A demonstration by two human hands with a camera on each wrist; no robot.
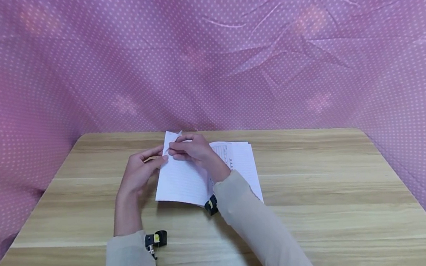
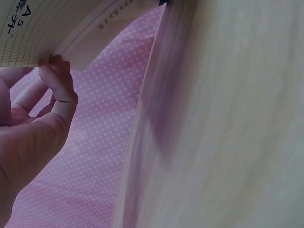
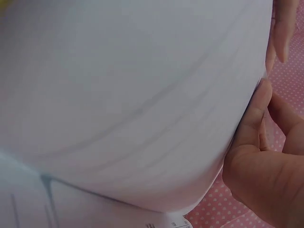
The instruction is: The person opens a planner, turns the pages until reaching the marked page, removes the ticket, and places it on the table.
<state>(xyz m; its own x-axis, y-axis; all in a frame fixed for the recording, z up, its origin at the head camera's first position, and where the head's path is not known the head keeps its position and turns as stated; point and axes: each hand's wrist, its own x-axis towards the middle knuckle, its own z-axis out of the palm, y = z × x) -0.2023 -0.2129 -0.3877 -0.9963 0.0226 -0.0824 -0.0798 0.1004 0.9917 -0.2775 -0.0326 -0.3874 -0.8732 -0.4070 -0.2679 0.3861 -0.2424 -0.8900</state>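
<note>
An open lined notebook (image 1: 186,176) lies on the wooden table (image 1: 318,191), its left pages lifted and curved upward. My left hand (image 1: 141,170) holds the raised pages at their upper left edge, fingertips (image 2: 57,71) against the page stack (image 2: 33,33). My right hand (image 1: 191,148) pinches the top corner of a page (image 1: 172,138) from the right. In the right wrist view the bowed white page (image 3: 128,95) fills most of the frame, with my thumb (image 3: 251,114) pressed to its edge. The printed right-hand page (image 1: 238,160) lies flat under my right forearm.
Pink dotted cloth (image 1: 305,55) walls the table on the back and both sides. Bare wood surrounds the notebook, with wide room at the right and front. Black wrist cameras (image 1: 155,240) sit on both sleeves.
</note>
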